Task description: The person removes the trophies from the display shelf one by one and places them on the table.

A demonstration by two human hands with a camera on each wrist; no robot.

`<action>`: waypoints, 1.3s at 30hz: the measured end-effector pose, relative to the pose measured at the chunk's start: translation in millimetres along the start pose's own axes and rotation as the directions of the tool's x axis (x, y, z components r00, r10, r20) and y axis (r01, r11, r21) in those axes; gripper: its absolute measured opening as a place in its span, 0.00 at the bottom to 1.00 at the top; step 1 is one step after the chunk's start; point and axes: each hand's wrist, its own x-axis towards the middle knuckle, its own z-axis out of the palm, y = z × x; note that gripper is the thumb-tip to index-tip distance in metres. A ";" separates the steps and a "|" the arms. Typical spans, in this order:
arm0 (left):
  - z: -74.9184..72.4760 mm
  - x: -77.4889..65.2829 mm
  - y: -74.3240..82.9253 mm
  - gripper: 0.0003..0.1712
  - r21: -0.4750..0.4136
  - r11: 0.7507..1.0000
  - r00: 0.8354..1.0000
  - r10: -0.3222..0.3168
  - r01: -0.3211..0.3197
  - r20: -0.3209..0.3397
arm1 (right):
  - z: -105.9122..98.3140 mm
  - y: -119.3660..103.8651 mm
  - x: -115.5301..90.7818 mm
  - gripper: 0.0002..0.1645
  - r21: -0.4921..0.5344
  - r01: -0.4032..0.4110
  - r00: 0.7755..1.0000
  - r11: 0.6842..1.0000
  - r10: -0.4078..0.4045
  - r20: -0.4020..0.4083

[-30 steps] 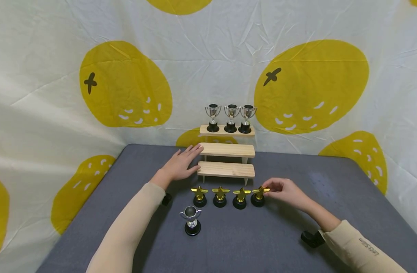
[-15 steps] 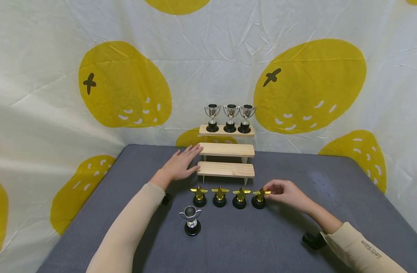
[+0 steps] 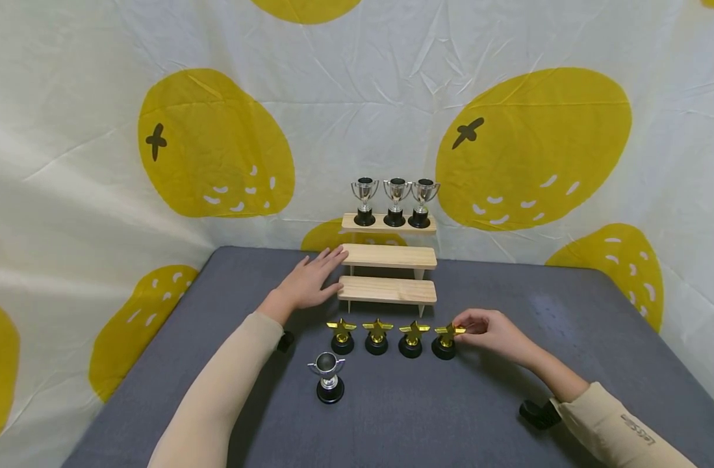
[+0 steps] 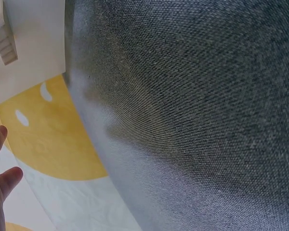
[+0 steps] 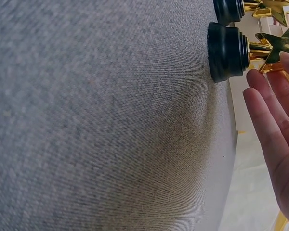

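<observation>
My right hand pinches the side point of the rightmost gold star trophy between thumb and fingers. In the right wrist view this trophy's black round base stands upright on the grey cloth. My left hand lies with straight, spread fingers at the left ends of the middle wooden shelf and the lower wooden shelf. Only two fingertips of it show in the left wrist view. More star trophies stand in a row to the left of the pinched one.
A silver cup trophy stands in front of the row, towards the left. Three silver cups line the top shelf of the stepped stand. Behind the grey table hangs a white cloth with yellow fruit prints.
The rightmost star trophy has shifted slightly right with my right hand, widening the gap to its neighbour. My left hand has stayed at the shelves.
</observation>
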 end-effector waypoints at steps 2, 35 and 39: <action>-1.3 0.3 0.6 0.42 -0.001 1.000 1.000 0.001 -0.001 0.002 | -0.5 -0.5 -0.3 0.10 -0.001 -0.003 1.000 1.000 0.003 0.002; 0.5 1.0 -1.3 0.42 -0.026 1.000 1.000 0.014 -0.014 -0.014 | -43.5 -28.1 5.3 0.15 -0.041 0.080 0.995 0.996 -0.082 -0.055; 1.9 1.7 -1.8 0.42 -0.024 1.000 1.000 0.015 -0.015 -0.013 | -51.5 -40.4 13.7 0.16 -0.036 0.082 0.994 0.996 -0.085 -0.072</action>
